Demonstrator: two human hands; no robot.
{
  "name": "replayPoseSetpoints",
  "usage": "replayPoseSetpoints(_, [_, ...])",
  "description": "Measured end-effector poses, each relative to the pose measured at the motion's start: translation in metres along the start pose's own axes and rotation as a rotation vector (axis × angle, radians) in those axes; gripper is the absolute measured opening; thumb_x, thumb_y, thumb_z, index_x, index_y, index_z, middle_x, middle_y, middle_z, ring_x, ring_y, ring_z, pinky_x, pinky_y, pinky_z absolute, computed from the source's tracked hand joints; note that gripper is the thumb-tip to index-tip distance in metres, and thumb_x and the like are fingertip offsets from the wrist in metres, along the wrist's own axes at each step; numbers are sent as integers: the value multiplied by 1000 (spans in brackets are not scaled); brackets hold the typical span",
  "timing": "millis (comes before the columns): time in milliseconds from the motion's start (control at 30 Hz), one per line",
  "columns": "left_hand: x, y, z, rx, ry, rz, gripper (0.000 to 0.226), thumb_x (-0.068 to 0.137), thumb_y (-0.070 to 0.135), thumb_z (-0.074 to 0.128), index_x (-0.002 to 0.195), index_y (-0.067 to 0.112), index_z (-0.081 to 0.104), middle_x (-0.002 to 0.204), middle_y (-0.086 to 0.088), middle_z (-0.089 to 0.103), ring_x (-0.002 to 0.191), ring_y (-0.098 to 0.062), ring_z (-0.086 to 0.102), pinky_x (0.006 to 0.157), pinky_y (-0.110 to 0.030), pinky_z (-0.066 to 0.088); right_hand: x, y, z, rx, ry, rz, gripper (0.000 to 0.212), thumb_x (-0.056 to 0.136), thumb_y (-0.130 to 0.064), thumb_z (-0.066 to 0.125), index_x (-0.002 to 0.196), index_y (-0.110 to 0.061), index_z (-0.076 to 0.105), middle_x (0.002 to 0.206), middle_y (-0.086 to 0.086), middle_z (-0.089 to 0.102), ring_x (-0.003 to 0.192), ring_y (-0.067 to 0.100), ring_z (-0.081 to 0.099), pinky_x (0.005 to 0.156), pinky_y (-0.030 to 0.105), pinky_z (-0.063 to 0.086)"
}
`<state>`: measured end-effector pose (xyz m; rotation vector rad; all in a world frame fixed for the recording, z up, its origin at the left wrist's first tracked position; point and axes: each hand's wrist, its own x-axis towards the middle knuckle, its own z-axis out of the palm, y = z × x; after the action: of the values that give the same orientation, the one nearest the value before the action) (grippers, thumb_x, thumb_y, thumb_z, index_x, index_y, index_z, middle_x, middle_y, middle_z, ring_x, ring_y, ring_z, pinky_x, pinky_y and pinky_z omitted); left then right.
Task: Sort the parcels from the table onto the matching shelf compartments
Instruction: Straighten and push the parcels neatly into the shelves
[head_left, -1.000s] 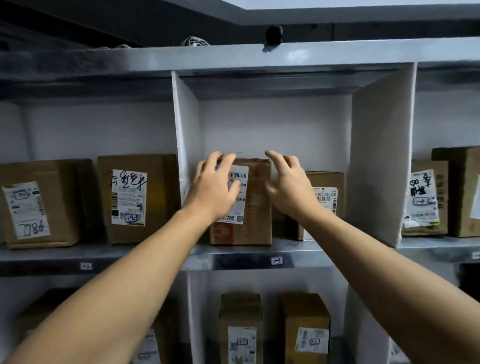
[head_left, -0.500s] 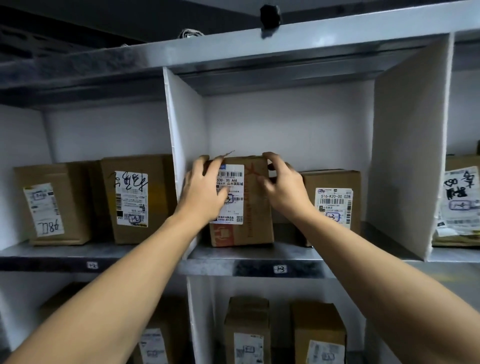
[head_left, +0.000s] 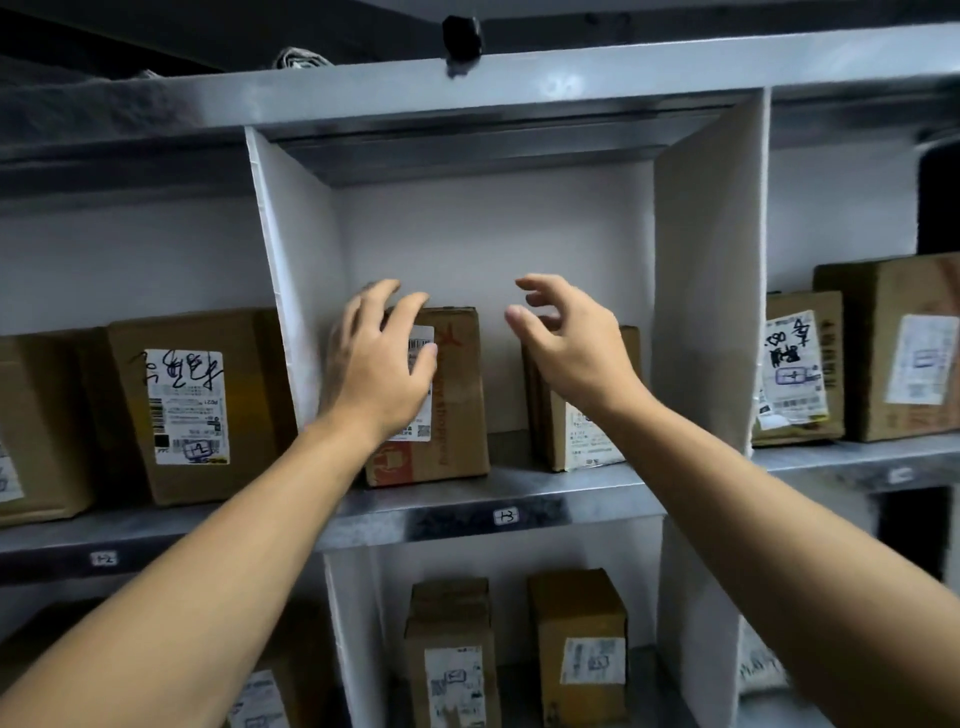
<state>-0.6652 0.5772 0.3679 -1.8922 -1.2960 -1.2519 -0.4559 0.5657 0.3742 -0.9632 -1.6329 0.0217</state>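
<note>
Head view: brown parcel (head_left: 457, 395), white barcode label, upright mid-frame; left hand (head_left: 379, 364) rests loosely on it; right hand (head_left: 566, 348) slack, empty

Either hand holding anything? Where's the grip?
Right hand holds nothing and is loosely curled in the air. Left hand lies spread over the upper left front of the box; whether it grips cannot be told.

My left hand (head_left: 379, 364) rests on the parcel (head_left: 460, 410); my right hand (head_left: 569, 348) hovers loose-fingered just right of that parcel.
</note>
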Motion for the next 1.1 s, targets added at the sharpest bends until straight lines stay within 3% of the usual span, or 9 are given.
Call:
replayPoseSetpoints(133, [0, 32, 11, -130, 12, 146, 49, 84, 28, 60, 131, 14, 55, 137, -11, 48, 126, -31, 43, 108, -44, 37, -13, 25, -26, -115, 63, 55, 36, 96, -32, 63, 129, -19, 63, 120, 6, 64, 105, 19, 64, 98, 32, 48])
replayPoseSetpoints(300, [-7, 80, 34, -278, -108, 188, 52, 88, 26, 64, 137, 18, 50, 141, -6, 43, 129, -25, 39, 107, -39, 35, -33, 62, -53, -262, 19, 166, 41, 95, -29, 65, 134, -20, 59, 128, 8, 59, 118, 20, 56, 94, 15, 32])
replayPoseSetpoints(467, [-6, 103, 59, -303, -230, 88, 54, 93, 30, 59, 143, 24, 41, 146, -3, 35, 132, -25, 35, 108, -42, 36, -29, 82, -61, -248, -31, 219, 48, 95, -30, 64, 141, -24, 50, 136, 10, 53, 124, 23, 52, 96, 18, 31])
replayPoseSetpoints(600, [-1, 106, 77, -223, -292, -1, 53, 94, 31, 57, 144, 26, 38, 147, -6, 33, 130, -31, 37, 108, -46, 38, -15, 95, -59, -216, -69, 234, 52, 96, -30, 63, 145, -27, 46, 133, 14, 53, 124, 27, 52, 102, 29, 38])
replayPoseSetpoints(667, [-1, 106, 84, -217, -308, -51, 53, 94, 29, 58, 143, 25, 39, 145, -6, 35, 128, -32, 40, 108, -45, 38, -8, 102, -56, -201, -104, 222, 52, 96, -29, 63, 145, -26, 47, 130, 16, 57, 121, 28, 54, 101, 28, 39])
replayPoseSetpoints(900, [4, 110, 106, -309, -243, -171, 52, 90, 19, 65, 139, 20, 46, 138, -8, 43, 123, -24, 48, 99, -23, 34, -4, 124, -54, -33, -35, 158, 41, 94, -21, 65, 134, -22, 55, 118, 9, 64, 101, 16, 60, 93, 29, 51])
replayPoseSetpoints(1000, [3, 112, 111, -304, -224, -191, 52, 89, 19, 65, 138, 20, 47, 137, -9, 44, 122, -23, 49, 102, -25, 36, -2, 130, -56, 24, -41, 166, 40, 96, -18, 63, 136, -20, 54, 118, 6, 65, 97, 11, 58, 86, 21, 49])
replayPoseSetpoints(1100, [3, 116, 114, -278, -214, -202, 51, 89, 19, 66, 137, 19, 47, 136, -9, 45, 123, -25, 49, 106, -31, 39, 2, 136, -54, 35, -52, 159, 40, 96, -17, 62, 134, -22, 54, 116, 7, 64, 98, 17, 62, 90, 30, 53])
